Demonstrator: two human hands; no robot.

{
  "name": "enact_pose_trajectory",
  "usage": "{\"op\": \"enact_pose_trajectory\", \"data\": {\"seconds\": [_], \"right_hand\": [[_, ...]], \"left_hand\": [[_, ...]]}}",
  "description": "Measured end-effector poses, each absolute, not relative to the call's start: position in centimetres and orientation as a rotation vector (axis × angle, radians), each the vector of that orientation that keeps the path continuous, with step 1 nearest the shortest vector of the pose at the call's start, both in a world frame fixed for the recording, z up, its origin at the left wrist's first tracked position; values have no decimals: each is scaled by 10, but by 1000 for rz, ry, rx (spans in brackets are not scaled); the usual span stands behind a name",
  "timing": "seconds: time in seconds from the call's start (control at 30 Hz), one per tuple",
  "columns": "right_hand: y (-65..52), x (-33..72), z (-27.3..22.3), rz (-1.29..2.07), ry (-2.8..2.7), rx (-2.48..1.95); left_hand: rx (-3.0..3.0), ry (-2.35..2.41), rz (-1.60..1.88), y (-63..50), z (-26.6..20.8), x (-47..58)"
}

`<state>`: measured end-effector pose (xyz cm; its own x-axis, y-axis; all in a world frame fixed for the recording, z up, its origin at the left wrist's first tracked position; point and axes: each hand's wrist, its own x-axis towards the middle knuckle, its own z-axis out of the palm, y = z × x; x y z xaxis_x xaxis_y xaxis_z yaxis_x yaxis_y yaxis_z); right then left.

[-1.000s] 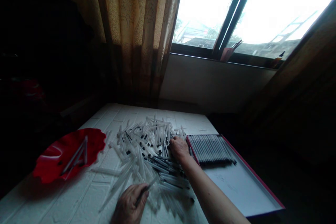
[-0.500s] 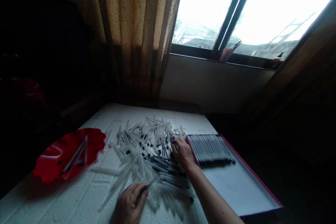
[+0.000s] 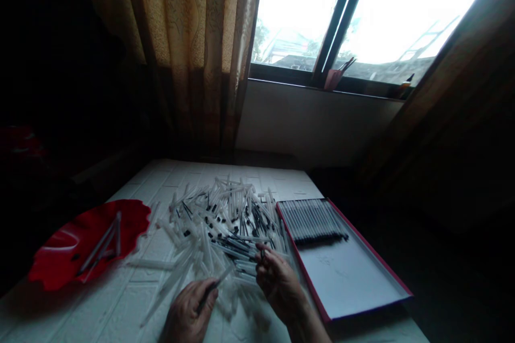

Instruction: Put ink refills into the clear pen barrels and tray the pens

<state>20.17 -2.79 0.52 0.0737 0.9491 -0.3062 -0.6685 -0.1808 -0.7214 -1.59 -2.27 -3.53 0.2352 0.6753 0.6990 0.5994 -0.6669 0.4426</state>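
Observation:
My left hand [image 3: 190, 308] is closed around a pen [image 3: 213, 290], whose clear barrel sticks out up and to the right past the thumb. Over the near right side of the pile, my right hand [image 3: 279, 281] has its fingers pinched on a small black piece [image 3: 263, 253], perhaps a pen cap; the fingers partly hide it. Between and beyond both hands spreads a heap of clear pen barrels [image 3: 206, 246], dark refills [image 3: 231, 249] and small black caps [image 3: 186, 233]. A shallow red-edged box [image 3: 313, 284] holds a row of pens [image 3: 316, 220] at its far end.
On the left of the white brick-patterned table [image 3: 140, 292] sits a wavy red bowl [image 3: 52, 257] with a few pens in it. Behind the table are a curtain [image 3: 189, 53], a wall and a window with a pink holder [image 3: 332, 79] on its sill.
My right hand has drawn back from the pile beside the box toward me and now pinches a small black piece. My left hand keeps its pen. The view has shifted slightly right.

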Motion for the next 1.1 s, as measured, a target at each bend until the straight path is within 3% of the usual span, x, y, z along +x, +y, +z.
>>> {"op": "enact_pose_trajectory", "data": {"seconds": [0.53, 1.1], "right_hand": [[-59, 185, 1, 1780, 236, -843], [-66, 185, -12, 1990, 269, -598]], "left_hand": [[2628, 1098, 1426, -31, -28, -17], [2656, 1054, 1364, -31, -25, -16]]}}
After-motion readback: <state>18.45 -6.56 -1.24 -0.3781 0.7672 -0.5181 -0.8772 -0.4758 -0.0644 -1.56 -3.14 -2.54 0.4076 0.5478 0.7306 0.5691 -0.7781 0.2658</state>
